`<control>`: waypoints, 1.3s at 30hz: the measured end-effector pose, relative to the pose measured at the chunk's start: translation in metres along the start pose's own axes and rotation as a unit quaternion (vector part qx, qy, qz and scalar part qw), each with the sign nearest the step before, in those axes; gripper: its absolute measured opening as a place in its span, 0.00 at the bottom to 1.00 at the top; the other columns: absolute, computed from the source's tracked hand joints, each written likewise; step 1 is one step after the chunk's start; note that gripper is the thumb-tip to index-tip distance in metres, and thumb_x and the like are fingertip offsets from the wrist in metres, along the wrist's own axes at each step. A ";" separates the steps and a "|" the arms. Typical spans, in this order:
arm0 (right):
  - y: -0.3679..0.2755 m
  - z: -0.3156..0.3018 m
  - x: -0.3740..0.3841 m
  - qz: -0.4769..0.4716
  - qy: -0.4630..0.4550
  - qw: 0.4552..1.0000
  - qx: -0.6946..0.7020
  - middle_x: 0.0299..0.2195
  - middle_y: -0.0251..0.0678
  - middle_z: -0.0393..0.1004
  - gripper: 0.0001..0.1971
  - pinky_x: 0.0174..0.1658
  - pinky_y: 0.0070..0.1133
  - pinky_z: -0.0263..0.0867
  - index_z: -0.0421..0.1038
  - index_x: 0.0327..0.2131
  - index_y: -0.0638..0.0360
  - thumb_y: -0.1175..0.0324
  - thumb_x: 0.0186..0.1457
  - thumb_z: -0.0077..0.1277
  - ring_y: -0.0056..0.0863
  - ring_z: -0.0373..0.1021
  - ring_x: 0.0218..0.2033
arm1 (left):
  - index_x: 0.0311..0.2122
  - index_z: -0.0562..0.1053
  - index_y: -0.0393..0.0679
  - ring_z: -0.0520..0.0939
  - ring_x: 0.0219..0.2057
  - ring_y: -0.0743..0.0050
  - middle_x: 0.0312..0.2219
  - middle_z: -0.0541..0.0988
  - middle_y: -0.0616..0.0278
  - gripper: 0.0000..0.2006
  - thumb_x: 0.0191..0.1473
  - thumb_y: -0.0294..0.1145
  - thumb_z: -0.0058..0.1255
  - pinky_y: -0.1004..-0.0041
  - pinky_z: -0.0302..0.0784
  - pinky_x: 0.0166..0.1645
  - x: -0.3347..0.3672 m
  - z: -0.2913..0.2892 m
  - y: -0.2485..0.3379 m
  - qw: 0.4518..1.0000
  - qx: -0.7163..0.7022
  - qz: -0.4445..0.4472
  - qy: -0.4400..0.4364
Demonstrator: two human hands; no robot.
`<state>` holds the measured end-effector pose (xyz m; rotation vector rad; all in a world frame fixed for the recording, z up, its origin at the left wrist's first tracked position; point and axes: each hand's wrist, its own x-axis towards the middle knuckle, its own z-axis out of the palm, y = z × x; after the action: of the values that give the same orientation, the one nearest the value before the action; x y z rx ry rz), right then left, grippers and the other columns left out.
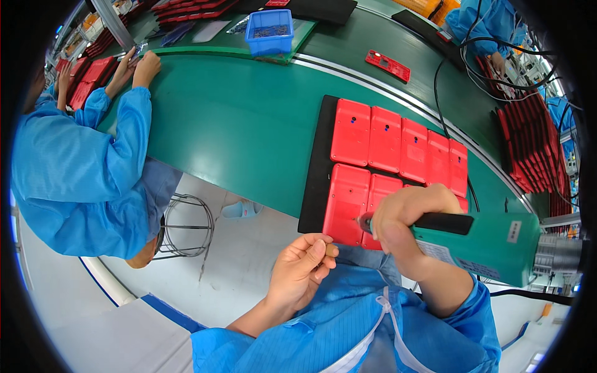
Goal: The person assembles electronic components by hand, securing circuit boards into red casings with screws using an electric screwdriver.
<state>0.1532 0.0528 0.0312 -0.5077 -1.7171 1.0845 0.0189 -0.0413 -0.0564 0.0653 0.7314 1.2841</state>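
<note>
Cases [347, 196] lie in rows on a mat [317, 168], likely for reach; right hand [410, 214] grips a driver [497, 242] toward one; left hand [301, 267] is pinched closed, contents unclear.

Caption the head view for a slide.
Right hand grips green handheld tool over red casings on black tray; left hand hovers nearby.

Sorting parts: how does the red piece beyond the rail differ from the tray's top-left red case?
The red piece shows large cutouts; the red case, a mostly solid face. The piece lies alone on the green surface; the case sits beside others on the black tray. Both are red.
</note>
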 end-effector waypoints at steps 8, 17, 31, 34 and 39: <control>-0.003 -0.003 -0.003 0.035 -0.044 0.998 -0.030 0.14 0.35 0.63 0.09 0.18 0.16 0.60 0.56 0.26 0.60 0.83 0.44 0.44 0.18 0.60 0.13 | 0.31 0.66 0.40 0.64 0.17 0.84 0.19 0.69 0.64 0.11 0.55 0.36 0.38 0.86 0.56 0.19 0.001 0.000 -0.009 0.998 -0.027 -0.008 -0.055; -0.026 -0.006 -0.016 -0.015 0.054 0.970 0.238 0.16 0.31 0.64 0.08 0.19 0.19 0.59 0.59 0.30 0.59 0.76 0.46 0.48 0.19 0.61 0.14 | 0.29 0.67 0.41 0.62 0.16 0.84 0.17 0.67 0.66 0.11 0.55 0.38 0.39 0.86 0.55 0.19 -0.002 0.017 -0.013 0.999 -0.023 -0.039 -0.009; -0.054 -0.024 -0.029 -0.047 -0.023 0.973 0.223 0.16 0.34 0.65 0.11 0.21 0.25 0.63 0.59 0.31 0.59 0.80 0.42 0.50 0.24 0.63 0.14 | 0.27 0.67 0.41 0.61 0.15 0.83 0.13 0.65 0.67 0.12 0.56 0.38 0.38 0.84 0.56 0.20 -0.003 0.023 -0.018 0.997 0.006 -0.043 -0.065; -0.055 -0.029 -0.030 -0.038 -0.026 0.969 0.245 0.16 0.35 0.65 0.11 0.21 0.25 0.63 0.60 0.31 0.59 0.79 0.43 0.50 0.25 0.63 0.15 | 0.27 0.67 0.40 0.60 0.15 0.83 0.12 0.64 0.67 0.13 0.55 0.38 0.38 0.83 0.54 0.20 -0.002 0.020 -0.021 0.995 0.047 -0.042 -0.083; -0.060 -0.041 -0.037 0.002 -0.007 0.955 0.297 0.16 0.36 0.65 0.10 0.20 0.24 0.62 0.61 0.30 0.61 0.80 0.42 0.50 0.26 0.63 0.15 | 0.26 0.67 0.38 0.59 0.14 0.82 0.12 0.63 0.66 0.13 0.55 0.37 0.39 0.82 0.53 0.20 0.000 0.019 -0.023 0.977 0.150 -0.072 -0.136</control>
<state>0.2141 0.0117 0.0669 -0.1192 -1.3058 1.5285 0.0488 -0.0422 -0.0515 0.4177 0.6741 0.9939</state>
